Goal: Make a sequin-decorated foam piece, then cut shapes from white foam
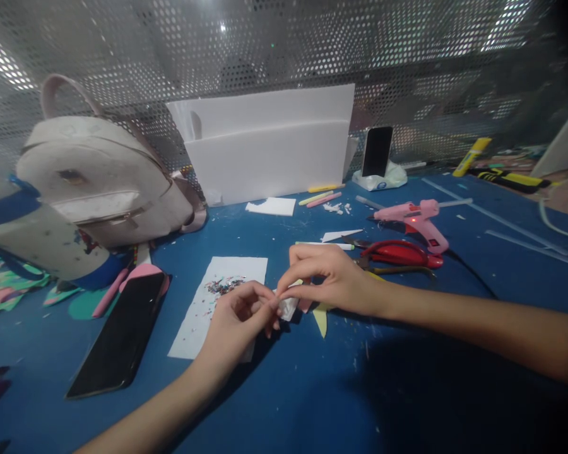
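My left hand and my right hand meet fingertip to fingertip above the blue table. Both are closed in a pinch, and whatever sits between the fingertips is too small to make out. Just under the fingers lies a small white piece, partly covered by them. Beside it is a pale yellow pointed paper scrap. A white paper sheet lies partly beneath my left hand, with a heap of multicoloured glitter bits on it.
A pink glue gun with a lit red light and red-handled pliers lie to the right. On the left are a dark phone, a bottle and a white backpack. White boards stand behind, near a propped phone.
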{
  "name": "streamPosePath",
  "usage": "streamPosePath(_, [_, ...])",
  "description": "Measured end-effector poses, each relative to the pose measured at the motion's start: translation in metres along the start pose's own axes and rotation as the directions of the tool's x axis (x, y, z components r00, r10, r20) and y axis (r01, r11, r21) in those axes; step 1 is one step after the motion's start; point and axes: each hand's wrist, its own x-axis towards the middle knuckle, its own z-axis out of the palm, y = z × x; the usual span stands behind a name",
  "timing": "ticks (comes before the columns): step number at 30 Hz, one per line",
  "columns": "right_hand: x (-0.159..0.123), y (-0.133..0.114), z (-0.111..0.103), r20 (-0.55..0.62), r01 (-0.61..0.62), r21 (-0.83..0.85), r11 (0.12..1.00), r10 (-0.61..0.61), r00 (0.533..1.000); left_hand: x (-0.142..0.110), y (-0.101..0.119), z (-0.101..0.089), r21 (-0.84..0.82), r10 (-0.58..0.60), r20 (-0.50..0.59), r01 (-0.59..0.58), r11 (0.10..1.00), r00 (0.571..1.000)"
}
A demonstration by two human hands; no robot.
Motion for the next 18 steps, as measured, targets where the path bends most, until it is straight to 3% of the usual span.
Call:
streamPosePath(7, [0.0018,0.0028,-0.0021,0.065,0.074,-0.206,0.976,-0.061,0.996,-0.0005,-0.0011,0.0001,0.029,0.007,0.007,-0.007,1.0,1.0])
streamPosePath(18, [0.0039,0.0002,-0.0046,0.113,0.092,-0.321,0.943,-0.058,0.992,0.0005,0.0015,0.0012,0.003,-0.001,-0.012,0.001,1.0,1.0])
